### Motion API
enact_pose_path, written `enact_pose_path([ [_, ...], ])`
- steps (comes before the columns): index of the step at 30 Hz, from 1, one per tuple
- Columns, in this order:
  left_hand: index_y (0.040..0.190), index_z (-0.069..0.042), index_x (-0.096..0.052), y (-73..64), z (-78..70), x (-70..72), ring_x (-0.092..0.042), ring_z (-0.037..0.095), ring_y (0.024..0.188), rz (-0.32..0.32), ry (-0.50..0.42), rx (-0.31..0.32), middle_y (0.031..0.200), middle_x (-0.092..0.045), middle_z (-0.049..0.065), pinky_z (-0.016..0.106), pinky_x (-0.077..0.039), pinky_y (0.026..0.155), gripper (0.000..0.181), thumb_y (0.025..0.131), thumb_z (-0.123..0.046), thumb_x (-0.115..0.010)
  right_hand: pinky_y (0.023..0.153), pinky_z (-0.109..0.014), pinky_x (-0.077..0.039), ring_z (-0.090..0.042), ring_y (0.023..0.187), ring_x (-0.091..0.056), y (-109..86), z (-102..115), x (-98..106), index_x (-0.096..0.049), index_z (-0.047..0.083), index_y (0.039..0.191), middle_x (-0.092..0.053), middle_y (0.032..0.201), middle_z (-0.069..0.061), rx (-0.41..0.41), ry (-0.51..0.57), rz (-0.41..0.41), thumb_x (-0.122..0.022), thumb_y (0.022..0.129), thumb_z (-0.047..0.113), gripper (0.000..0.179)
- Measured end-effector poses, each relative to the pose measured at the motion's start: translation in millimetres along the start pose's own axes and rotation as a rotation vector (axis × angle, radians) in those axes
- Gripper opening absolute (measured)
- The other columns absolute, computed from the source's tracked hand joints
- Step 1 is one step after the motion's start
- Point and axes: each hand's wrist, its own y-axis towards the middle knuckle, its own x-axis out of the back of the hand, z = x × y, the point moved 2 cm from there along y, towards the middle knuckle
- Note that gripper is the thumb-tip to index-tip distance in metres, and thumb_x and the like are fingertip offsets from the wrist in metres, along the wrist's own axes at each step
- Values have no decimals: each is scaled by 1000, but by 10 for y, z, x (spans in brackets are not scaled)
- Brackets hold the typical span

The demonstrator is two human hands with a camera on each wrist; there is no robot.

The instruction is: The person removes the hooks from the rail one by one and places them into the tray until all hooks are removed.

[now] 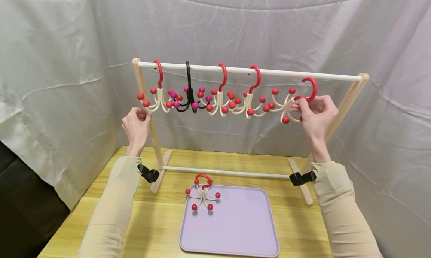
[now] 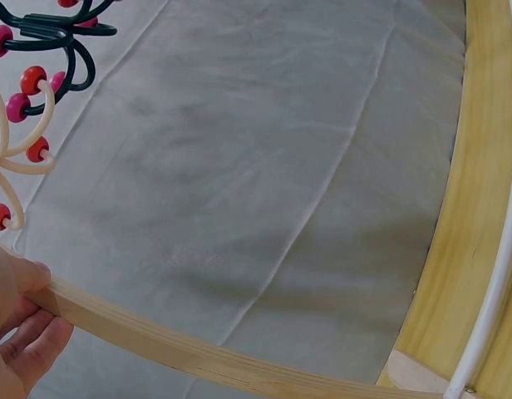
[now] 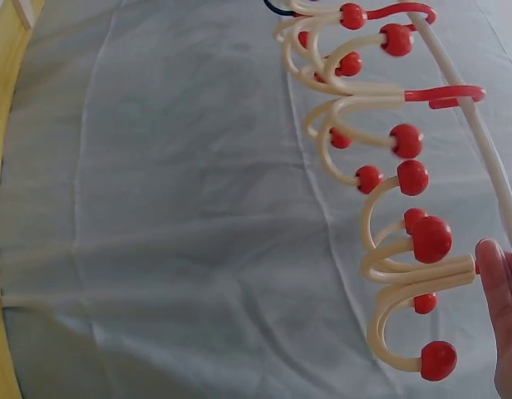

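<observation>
My right hand (image 1: pixel 318 114) pinches a cream multi-arm hanger (image 1: pixel 286 109) with red ball tips, at the base of its red hook. The hook's top is just below the right part of the white rail (image 1: pixel 331 76). In the right wrist view, the fingers (image 3: pixel 499 287) are at the hook end of this hanger (image 3: pixel 422 278), which lies close to the rail. With thumb and fingers, my left hand (image 1: pixel 135 127) grips the rack's left wooden post (image 1: pixel 155 142); the left wrist view shows the post (image 2: pixel 156 332) between them.
From the rail hang more hangers: a black one (image 1: pixel 190 97) with magenta balls and several cream ones with red hooks, one of them at far left (image 1: pixel 159 97). Another cream hanger (image 1: pixel 202 194) lies on a purple tray (image 1: pixel 242 224). A lower white bar (image 1: pixel 229 172) spans the rack's feet.
</observation>
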Motion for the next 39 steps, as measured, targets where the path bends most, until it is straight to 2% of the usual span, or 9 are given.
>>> enact_pose_path([
  [4,109,4,-66,-5,-6,-2,-66,33,91,8,-3,2,104,-73,22,46,-44,98,26,97,-19,-66,59,-24,-58,-14,62,-74,-89,-62,88,-62,-3,89,-76,77,-8,-1,39,1,-70,84,-7,11],
  [8,110,4,-66,-5,-7,-5,-65,33,91,9,-9,8,104,-72,22,46,-44,98,26,97,-19,-66,58,-24,-58,-13,62,-74,-212,-145,183,-61,-4,90,-77,77,-7,-37,9,22,-69,85,-7,10],
  [19,109,2,-66,5,-2,-23,-67,32,91,-6,0,-4,104,-73,21,45,-44,99,25,96,-19,-66,48,-19,-52,-10,54,-69,-736,-546,374,-60,3,84,-74,70,0,-278,-86,129,-65,87,-10,14],
  [24,109,2,-66,0,-5,-16,-67,33,91,-6,1,-1,104,-73,21,45,-45,98,25,96,-19,-66,51,-20,-54,-10,56,-70,-1010,-726,421,-59,1,84,-75,71,2,-358,-87,266,-66,87,-11,14],
  [30,110,2,-66,-10,-6,-4,-66,32,91,-8,8,6,105,-73,21,44,-45,96,25,97,-20,-65,57,-24,-58,-9,60,-71,-1336,-942,432,-53,-12,89,-74,74,2,-378,-20,491,-65,87,-13,12],
  [35,110,3,-66,-7,-3,3,-66,32,91,-5,0,4,104,-73,21,44,-45,97,26,97,-20,-66,62,-27,-60,-10,67,-72,-1590,-1053,424,-53,-14,92,-75,81,0,-409,8,671,-67,90,-7,16],
  [39,110,3,-66,-7,2,-1,-67,32,91,-4,0,2,104,-73,22,44,-45,97,26,97,-20,-66,64,-30,-61,-11,69,-73,-1752,-1121,408,-53,-15,92,-76,84,-4,-447,-8,751,-67,90,-4,18],
])
